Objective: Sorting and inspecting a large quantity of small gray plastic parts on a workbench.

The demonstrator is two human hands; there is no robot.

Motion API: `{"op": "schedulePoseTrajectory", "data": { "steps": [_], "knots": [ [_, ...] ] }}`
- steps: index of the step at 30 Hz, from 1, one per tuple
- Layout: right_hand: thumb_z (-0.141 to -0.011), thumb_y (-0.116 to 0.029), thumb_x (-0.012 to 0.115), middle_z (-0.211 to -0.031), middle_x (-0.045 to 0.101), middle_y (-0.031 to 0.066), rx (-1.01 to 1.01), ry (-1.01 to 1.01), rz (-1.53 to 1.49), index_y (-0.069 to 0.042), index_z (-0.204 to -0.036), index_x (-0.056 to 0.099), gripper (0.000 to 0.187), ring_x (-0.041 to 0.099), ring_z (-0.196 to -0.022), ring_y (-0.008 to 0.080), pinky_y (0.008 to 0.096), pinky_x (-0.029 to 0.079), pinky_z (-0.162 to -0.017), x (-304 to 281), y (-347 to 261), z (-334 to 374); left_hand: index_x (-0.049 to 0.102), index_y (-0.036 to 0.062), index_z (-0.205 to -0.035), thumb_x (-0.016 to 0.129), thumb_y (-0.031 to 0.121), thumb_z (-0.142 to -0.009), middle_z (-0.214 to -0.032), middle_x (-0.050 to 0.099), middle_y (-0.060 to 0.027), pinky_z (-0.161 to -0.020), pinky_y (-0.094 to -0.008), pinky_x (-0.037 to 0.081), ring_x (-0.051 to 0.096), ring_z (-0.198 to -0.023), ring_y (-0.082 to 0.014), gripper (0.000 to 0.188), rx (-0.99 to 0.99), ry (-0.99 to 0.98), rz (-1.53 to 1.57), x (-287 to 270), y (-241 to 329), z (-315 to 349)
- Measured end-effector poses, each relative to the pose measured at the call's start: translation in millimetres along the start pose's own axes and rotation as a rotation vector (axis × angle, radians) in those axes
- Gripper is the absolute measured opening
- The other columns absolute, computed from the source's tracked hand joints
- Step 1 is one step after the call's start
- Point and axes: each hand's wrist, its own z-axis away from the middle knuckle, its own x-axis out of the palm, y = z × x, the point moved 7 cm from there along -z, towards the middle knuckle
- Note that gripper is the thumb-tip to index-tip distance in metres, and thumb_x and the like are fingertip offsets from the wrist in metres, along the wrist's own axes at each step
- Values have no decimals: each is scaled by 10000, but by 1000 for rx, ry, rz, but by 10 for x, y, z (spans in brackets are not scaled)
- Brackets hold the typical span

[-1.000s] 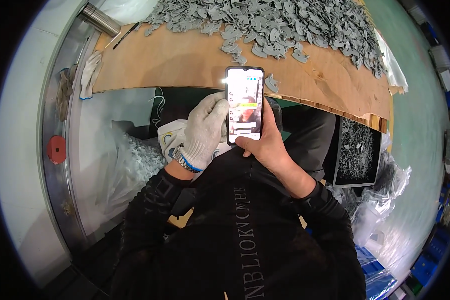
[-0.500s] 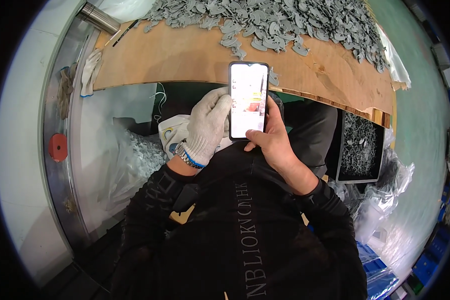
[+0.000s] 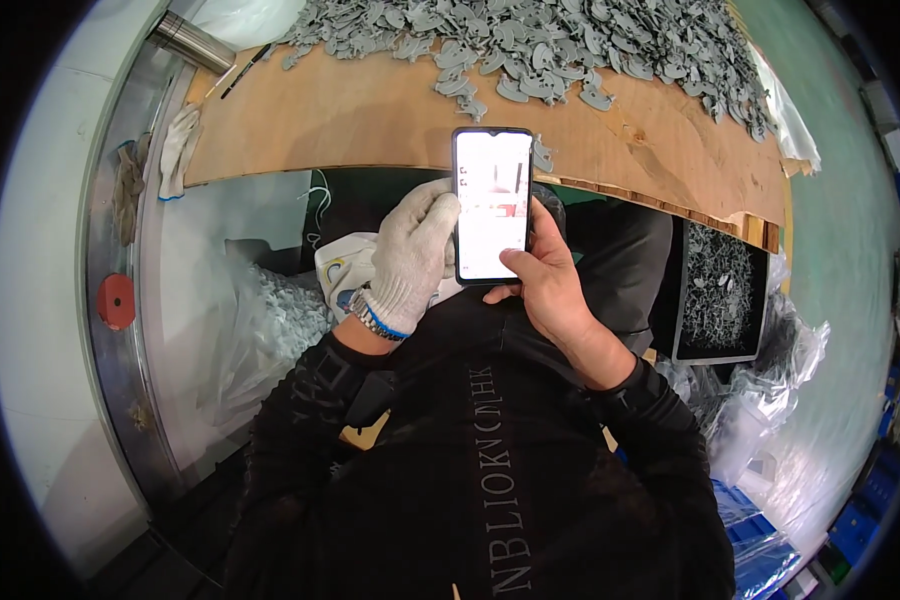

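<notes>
A smartphone (image 3: 490,215) with a bright, lit screen is held upright over my lap, just past the near edge of the table. My left hand (image 3: 410,245), in a whitish knit glove with a metal-band watch at the wrist, grips its left side. Bare, my right hand (image 3: 547,275) wraps the lower right side, its thumb resting on the lower part of the screen. The fingers behind the phone are hidden. On the table beyond lies a heap of flat grey plastic parts (image 3: 570,45), and one loose grey part (image 3: 542,154) shows beside the phone's top right.
The wooden tabletop (image 3: 340,120) spans the far side. A spare glove (image 3: 178,150), a pen (image 3: 245,72) and a metal cylinder (image 3: 192,42) lie at its left. Plastic bags of pale pieces (image 3: 285,310) stand lower left. A black bin of small parts (image 3: 718,290) sits at right.
The phone has shifted slightly left and down. My right thumb has moved a little up and right on the screen, and the screen's picture has changed.
</notes>
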Motion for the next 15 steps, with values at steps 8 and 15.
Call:
{"op": "schedulePoseTrajectory", "data": {
  "steps": [8, 15],
  "knots": [
    [-947, 86, 511, -1286, 639, 100, 34, 36, 144, -87, -1618, 284, 729, 689, -1034, 163, 301, 650, -633, -108, 80, -34, 670, -22, -1195, 542, 172, -1056, -947, 687, -21, -634, -208, 519, 605, -736, -31, 271, -58, -95, 21, 32, -119, 2],
    [-928, 95, 498, -1267, 645, 94, -23, -24, 58, -72, -1589, 317, 706, 692, -1014, 163, 296, 647, -630, -17, -8, 7, 667, -23, -1210, 546, 162, -1062, -908, 676, 1, -580, -199, 474, 560, -675, -17, 266, -19, -45, 49, 23, -42, 2]
  ]
}}
